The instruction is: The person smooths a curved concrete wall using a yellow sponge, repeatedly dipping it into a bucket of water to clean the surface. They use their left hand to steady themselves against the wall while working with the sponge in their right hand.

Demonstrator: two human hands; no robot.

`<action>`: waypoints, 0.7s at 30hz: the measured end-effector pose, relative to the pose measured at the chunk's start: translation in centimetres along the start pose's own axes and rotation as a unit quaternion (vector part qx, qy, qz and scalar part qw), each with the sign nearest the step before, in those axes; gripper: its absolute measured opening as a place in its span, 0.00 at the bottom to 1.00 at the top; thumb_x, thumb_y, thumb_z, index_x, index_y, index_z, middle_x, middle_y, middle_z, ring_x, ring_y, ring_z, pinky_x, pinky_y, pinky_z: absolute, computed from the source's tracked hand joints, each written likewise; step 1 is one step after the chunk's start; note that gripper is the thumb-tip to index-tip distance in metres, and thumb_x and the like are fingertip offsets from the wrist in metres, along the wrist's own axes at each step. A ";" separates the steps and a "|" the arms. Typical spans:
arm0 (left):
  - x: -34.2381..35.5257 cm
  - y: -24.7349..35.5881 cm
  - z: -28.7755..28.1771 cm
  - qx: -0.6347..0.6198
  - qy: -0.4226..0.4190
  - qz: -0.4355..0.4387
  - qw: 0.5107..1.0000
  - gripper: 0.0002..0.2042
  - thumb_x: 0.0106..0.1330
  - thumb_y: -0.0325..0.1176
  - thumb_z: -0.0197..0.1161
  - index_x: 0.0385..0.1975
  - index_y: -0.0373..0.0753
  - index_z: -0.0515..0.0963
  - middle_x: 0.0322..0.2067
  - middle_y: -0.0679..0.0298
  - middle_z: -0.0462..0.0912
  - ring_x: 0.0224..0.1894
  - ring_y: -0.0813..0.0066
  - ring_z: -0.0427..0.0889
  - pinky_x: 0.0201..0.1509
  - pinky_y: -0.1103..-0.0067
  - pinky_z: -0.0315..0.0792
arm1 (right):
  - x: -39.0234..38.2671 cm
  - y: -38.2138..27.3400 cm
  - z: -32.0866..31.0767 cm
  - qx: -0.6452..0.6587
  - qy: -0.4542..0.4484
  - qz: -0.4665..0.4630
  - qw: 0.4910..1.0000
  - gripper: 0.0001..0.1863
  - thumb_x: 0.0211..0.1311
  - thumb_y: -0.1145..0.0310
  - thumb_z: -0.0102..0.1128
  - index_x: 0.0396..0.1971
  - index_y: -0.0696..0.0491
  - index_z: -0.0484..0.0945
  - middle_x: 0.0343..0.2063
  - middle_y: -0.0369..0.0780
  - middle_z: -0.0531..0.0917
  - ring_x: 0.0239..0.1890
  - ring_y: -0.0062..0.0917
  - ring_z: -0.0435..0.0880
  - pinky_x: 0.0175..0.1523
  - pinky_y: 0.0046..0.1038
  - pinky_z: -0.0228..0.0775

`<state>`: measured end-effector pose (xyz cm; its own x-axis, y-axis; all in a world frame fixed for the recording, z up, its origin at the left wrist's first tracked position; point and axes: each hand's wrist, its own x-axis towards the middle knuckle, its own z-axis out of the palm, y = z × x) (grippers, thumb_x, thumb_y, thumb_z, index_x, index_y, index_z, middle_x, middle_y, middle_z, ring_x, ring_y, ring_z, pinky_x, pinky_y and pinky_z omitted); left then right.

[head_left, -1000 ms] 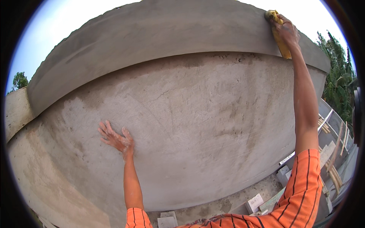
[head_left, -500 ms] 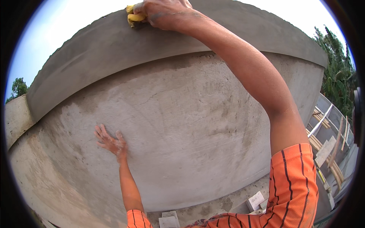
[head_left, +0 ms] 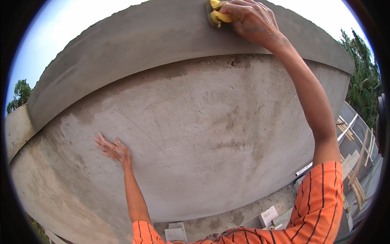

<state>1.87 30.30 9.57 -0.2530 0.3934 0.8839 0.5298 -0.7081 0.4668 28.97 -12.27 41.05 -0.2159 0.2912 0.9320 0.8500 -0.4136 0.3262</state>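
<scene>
My right hand is raised high, its fingers wrapped round a grimy yellow sponge, which is pressed on the smooth grey plastered band that runs along the top of the wall. Lower and to the left, my left hand lies on the paler, stained and cracked plaster wall, fingers spread and dusted with pale residue. Orange sleeves with dark stripes show on both arms.
A low wall section adjoins at the left. Below are a concrete ledge and pale blocks. Wooden poles and planks lean at the lower right. Trees stand beyond, under bright sky.
My right hand with the sponge moved from the band's far right leftward, then partly back to the right over the last half second. My left hand sits slightly further left in the picture.
</scene>
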 end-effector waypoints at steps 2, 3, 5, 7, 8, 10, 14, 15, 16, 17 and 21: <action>-0.1 -0.4 -0.7 0.006 -0.001 0.007 1.000 0.36 0.70 0.63 0.37 0.72 0.49 0.48 0.74 0.55 0.41 0.76 0.53 0.35 0.72 0.44 0.29 | -2.3 4.2 -0.6 -0.034 0.016 0.066 0.997 0.12 0.64 0.67 0.57 0.46 0.42 0.81 0.44 0.35 0.84 0.48 0.30 0.82 0.54 0.32 0.73; -0.4 -0.2 -0.2 0.009 0.001 0.006 1.000 0.36 0.70 0.63 0.37 0.73 0.50 0.48 0.74 0.54 0.41 0.76 0.53 0.35 0.72 0.44 0.30 | -3.3 6.5 -1.4 -0.058 0.023 0.098 0.993 0.14 0.63 0.67 0.58 0.48 0.40 0.80 0.45 0.34 0.84 0.50 0.29 0.81 0.56 0.32 0.73; -0.3 0.1 0.4 0.026 0.009 0.007 1.000 0.36 0.70 0.63 0.37 0.73 0.50 0.47 0.74 0.54 0.41 0.76 0.53 0.35 0.73 0.45 0.30 | -4.6 10.3 -2.4 -0.094 0.043 0.164 0.981 0.20 0.60 0.67 0.61 0.53 0.36 0.78 0.49 0.30 0.82 0.53 0.26 0.80 0.60 0.31 0.72; -0.1 -0.4 0.0 0.046 0.004 -0.004 0.999 0.35 0.71 0.62 0.39 0.73 0.50 0.47 0.74 0.54 0.41 0.76 0.53 0.35 0.73 0.45 0.31 | -4.0 12.7 -2.6 -0.105 0.050 0.074 0.990 0.22 0.60 0.67 0.62 0.55 0.35 0.76 0.50 0.31 0.81 0.56 0.27 0.77 0.61 0.33 0.71; 0.0 -0.6 0.0 0.054 0.000 -0.010 0.998 0.35 0.71 0.61 0.39 0.73 0.50 0.47 0.75 0.54 0.41 0.76 0.53 0.35 0.73 0.46 0.31 | -3.7 13.8 -2.8 -0.111 0.054 0.029 0.992 0.22 0.60 0.67 0.62 0.55 0.35 0.76 0.51 0.31 0.81 0.58 0.28 0.76 0.61 0.33 0.71; -0.1 -0.7 -0.5 0.055 -0.022 -0.005 0.998 0.35 0.71 0.59 0.42 0.73 0.51 0.48 0.75 0.55 0.41 0.76 0.53 0.36 0.73 0.46 0.31 | -3.6 16.5 -2.5 -0.136 0.013 -0.024 0.990 0.27 0.58 0.72 0.61 0.57 0.35 0.74 0.55 0.32 0.77 0.61 0.30 0.73 0.64 0.36 0.68; 0.3 -0.4 -2.7 0.034 -0.084 -0.010 0.996 0.34 0.70 0.54 0.48 0.73 0.50 0.48 0.75 0.57 0.41 0.76 0.53 0.36 0.74 0.47 0.33 | -4.5 18.0 -1.4 -0.104 0.009 -0.036 0.994 0.31 0.55 0.80 0.58 0.59 0.37 0.74 0.57 0.36 0.76 0.63 0.32 0.71 0.68 0.37 0.65; 0.5 0.0 -3.2 0.023 -0.103 -0.007 0.994 0.34 0.70 0.53 0.49 0.73 0.50 0.47 0.75 0.57 0.41 0.76 0.53 0.36 0.74 0.48 0.33 | -4.4 17.5 -1.3 -0.085 0.016 -0.019 0.996 0.32 0.54 0.82 0.57 0.59 0.39 0.74 0.58 0.37 0.75 0.63 0.33 0.71 0.68 0.37 0.65; 0.6 0.5 -3.5 0.011 -0.123 -0.004 0.992 0.35 0.70 0.52 0.49 0.73 0.50 0.47 0.75 0.58 0.41 0.76 0.54 0.36 0.74 0.48 0.34 | -4.0 17.8 -1.2 -0.071 0.020 -0.043 0.996 0.31 0.54 0.83 0.57 0.58 0.40 0.74 0.58 0.38 0.75 0.63 0.33 0.71 0.68 0.36 0.66; 0.4 0.4 -3.8 -0.005 -0.149 -0.002 0.989 0.35 0.69 0.51 0.50 0.73 0.50 0.46 0.75 0.58 0.40 0.76 0.54 0.36 0.74 0.48 0.35 | -3.8 18.4 -1.2 -0.061 0.017 -0.065 0.996 0.31 0.54 0.84 0.56 0.58 0.42 0.75 0.57 0.39 0.75 0.63 0.34 0.71 0.67 0.36 0.66; 0.5 -0.9 -4.0 0.000 -0.152 0.013 0.988 0.35 0.69 0.46 0.48 0.74 0.47 0.43 0.75 0.55 0.36 0.76 0.52 0.32 0.73 0.47 0.29 | -0.9 15.1 0.7 0.004 0.017 -0.109 0.994 0.28 0.52 0.87 0.57 0.54 0.48 0.77 0.54 0.39 0.78 0.59 0.34 0.75 0.62 0.34 0.71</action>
<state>-2.00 28.76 9.73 0.0149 0.5334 0.8458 0.5321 -0.7204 0.4449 42.33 -18.12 45.04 -0.4109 0.3432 0.8446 0.7853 -0.3373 0.5191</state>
